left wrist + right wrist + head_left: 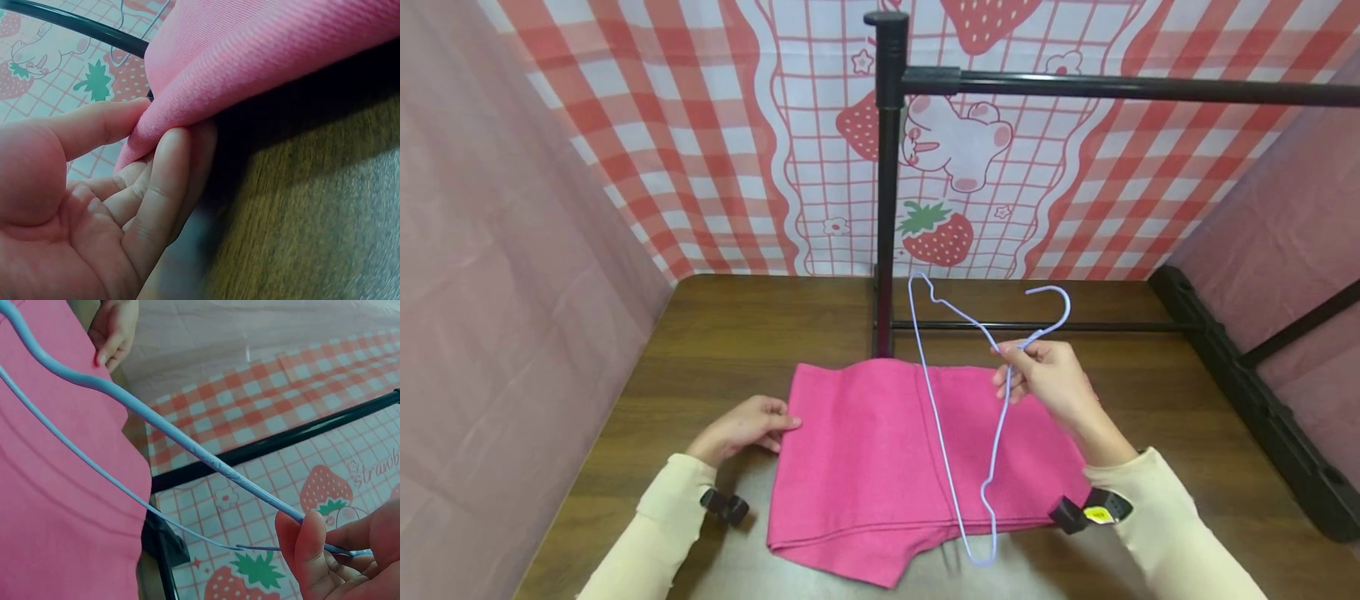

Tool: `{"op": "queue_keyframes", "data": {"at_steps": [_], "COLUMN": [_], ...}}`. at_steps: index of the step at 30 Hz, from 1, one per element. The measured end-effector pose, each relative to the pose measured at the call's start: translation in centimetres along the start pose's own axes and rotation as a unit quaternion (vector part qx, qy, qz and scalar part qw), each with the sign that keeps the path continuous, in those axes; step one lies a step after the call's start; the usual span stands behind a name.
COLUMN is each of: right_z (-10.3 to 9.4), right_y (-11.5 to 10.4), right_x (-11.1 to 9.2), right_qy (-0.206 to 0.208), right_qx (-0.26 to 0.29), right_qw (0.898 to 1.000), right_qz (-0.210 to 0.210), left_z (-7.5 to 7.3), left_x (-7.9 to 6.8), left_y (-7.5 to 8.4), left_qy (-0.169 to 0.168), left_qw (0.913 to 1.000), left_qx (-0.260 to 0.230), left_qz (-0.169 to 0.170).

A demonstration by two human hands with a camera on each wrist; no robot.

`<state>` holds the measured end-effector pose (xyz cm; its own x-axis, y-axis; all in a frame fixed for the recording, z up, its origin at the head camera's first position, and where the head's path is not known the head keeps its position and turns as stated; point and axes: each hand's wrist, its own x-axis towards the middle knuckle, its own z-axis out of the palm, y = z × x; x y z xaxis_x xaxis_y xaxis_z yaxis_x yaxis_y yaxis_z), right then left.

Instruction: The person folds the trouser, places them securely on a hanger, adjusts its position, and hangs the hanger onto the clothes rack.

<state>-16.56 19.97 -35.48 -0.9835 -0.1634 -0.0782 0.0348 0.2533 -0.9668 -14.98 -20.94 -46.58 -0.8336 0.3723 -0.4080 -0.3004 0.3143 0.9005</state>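
A folded pink garment [857, 450] lies on the table, its lower corner hanging toward me. At its left edge, my left hand [748, 427] pinches the cloth between thumb and fingers. The left wrist view shows that left hand [125, 194] with the pink fabric [219, 81] edge lifted off the wood. My right hand [1048, 379] grips a thin lavender wire hanger [934, 400] just below its hook, holding it over the garment. In the right wrist view, the right hand [337, 550] pinches the hanger [181, 437] by the wire.
A black garment rack [886, 208] stands behind the garment, with a horizontal bar [1112, 86] above and a base foot [1262, 408] at right. The brown wooden table [737, 333] meets a strawberry-patterned backdrop [700, 150]. Pink curtains [497, 275] hang at both sides.
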Motion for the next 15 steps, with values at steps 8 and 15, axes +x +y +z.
{"op": "queue_keyframes", "data": {"at_steps": [8,15], "right_z": [1.4,2.9], "right_y": [0.4,1.1], "right_x": [-0.9,-2.0], "right_qy": [-0.008,-0.012], "right_qx": [0.023,0.036], "right_qw": [1.0,0.999], "right_qz": [0.006,0.019], "left_z": [0.1,0.2], "left_x": [-0.2,-0.2], "left_y": [0.2,0.4], "left_qy": [0.001,0.004], "left_qw": [1.0,1.0], "left_qx": [-0.001,-0.003], "left_qz": [0.0,-0.003]}}
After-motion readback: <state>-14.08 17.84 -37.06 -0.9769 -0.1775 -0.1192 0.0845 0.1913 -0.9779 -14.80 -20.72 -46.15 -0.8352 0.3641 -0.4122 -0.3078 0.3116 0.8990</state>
